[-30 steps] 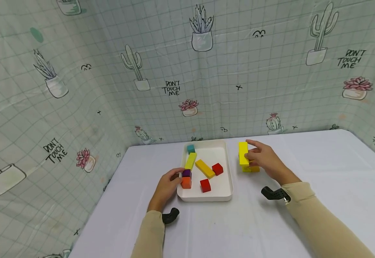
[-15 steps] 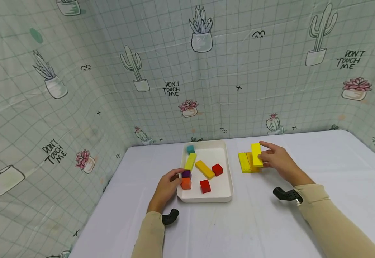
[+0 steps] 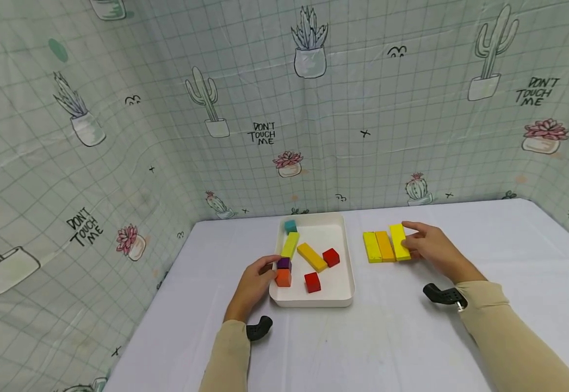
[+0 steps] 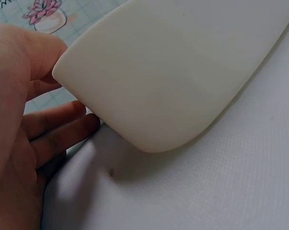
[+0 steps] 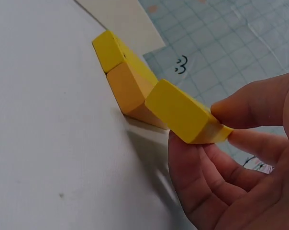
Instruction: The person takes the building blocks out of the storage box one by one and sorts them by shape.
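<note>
My right hand (image 3: 430, 249) pinched a yellow block (image 3: 399, 242) just right of two matching blocks (image 3: 378, 246) on the table (image 3: 412, 337), keeping one row. My left hand (image 3: 254, 282) gripped the tray's (image 3: 345, 272) near-left corner, steadying it.

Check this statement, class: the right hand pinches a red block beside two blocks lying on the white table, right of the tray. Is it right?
Wrong in one point: the block in the right hand is yellow, not red, as the right wrist view shows. It is beside the two blocks on the table, right of the tray.
</note>
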{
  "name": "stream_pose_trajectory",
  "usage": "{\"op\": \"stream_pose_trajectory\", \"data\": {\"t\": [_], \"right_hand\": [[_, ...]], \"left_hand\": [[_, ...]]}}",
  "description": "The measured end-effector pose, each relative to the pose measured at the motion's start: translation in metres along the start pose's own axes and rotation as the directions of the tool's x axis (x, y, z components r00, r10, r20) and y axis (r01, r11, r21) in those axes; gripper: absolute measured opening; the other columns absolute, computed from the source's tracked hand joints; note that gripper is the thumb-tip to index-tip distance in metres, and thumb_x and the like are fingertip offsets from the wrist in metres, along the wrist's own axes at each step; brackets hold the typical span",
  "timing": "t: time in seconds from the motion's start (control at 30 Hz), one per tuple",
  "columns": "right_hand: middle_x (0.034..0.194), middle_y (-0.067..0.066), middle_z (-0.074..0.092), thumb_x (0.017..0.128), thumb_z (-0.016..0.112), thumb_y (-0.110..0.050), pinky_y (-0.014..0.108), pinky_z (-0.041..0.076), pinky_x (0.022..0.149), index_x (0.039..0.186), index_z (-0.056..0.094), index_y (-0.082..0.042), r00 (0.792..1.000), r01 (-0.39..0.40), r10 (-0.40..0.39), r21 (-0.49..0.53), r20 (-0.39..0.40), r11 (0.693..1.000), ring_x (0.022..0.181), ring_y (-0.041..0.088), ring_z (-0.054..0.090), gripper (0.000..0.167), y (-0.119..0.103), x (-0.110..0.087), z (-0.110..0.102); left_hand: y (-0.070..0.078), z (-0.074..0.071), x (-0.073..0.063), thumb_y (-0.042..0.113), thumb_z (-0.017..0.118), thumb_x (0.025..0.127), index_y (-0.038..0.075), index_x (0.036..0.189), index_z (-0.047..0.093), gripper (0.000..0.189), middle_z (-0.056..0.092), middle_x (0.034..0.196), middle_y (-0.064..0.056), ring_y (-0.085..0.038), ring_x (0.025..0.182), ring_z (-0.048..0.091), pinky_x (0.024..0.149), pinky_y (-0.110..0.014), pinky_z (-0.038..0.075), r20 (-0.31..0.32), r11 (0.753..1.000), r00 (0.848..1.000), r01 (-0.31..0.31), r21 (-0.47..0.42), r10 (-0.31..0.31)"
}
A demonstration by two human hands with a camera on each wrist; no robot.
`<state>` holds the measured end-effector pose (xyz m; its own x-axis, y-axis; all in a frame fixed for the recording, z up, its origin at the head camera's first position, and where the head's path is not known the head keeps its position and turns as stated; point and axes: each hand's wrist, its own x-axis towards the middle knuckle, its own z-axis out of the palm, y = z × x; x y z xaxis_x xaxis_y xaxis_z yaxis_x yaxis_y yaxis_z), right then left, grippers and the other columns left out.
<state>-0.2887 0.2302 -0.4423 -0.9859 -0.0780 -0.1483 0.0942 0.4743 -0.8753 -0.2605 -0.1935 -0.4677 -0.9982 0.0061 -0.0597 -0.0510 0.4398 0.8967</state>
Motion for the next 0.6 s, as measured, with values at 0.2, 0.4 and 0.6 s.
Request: {"op": "stream_pose_trajectory", "data": {"t": [0.2,0.4,0.6], "right_hand": [[0.136,0.033,0.047,0.098,0.059,-0.017,0.029,0.058,0.078,0.156,0.028,-0.001,0.999,-0.023,0.022,-0.052,-0.028,0.998,0.097,0.028,0.060,0.068,0.0097,0.0045,0.0041],[0.134,0.033,0.049,0.097,0.058,-0.016,0.030,0.058,0.078,0.152,0.034,0.003,0.998,-0.030,0.024,-0.119,-0.051,0.992,0.098,0.031,0.060,0.063,0.0067,0.0058,0.0067],[0.136,0.033,0.049,0.098,0.058,-0.020,0.030,0.057,0.078,0.149,0.039,0.004,0.998,-0.025,0.017,-0.137,-0.061,0.990,0.104,0.033,0.059,0.060,0.0040,0.0068,0.0059]], "left_hand": [[-0.0009,-0.0018,-0.0022,0.017,0.057,0.096,0.023,0.132,0.066,0.037,0.055,0.144,-0.005,-0.030,0.134,0.048,0.111,-0.053,0.038,0.003,1.000,1.000,0.000,0.015,0.000],[-0.0002,-0.0003,-0.0011,0.017,0.057,0.096,0.023,0.131,0.066,0.037,0.055,0.144,-0.005,-0.030,0.134,0.048,0.111,-0.053,0.038,-0.004,1.000,1.000,0.001,0.016,-0.001],[0.0014,-0.0006,0.0003,0.018,0.057,0.096,0.024,0.131,0.066,0.036,0.055,0.143,-0.004,-0.030,0.133,0.048,0.111,-0.053,0.038,-0.005,1.000,1.000,-0.003,0.020,0.003]]}}
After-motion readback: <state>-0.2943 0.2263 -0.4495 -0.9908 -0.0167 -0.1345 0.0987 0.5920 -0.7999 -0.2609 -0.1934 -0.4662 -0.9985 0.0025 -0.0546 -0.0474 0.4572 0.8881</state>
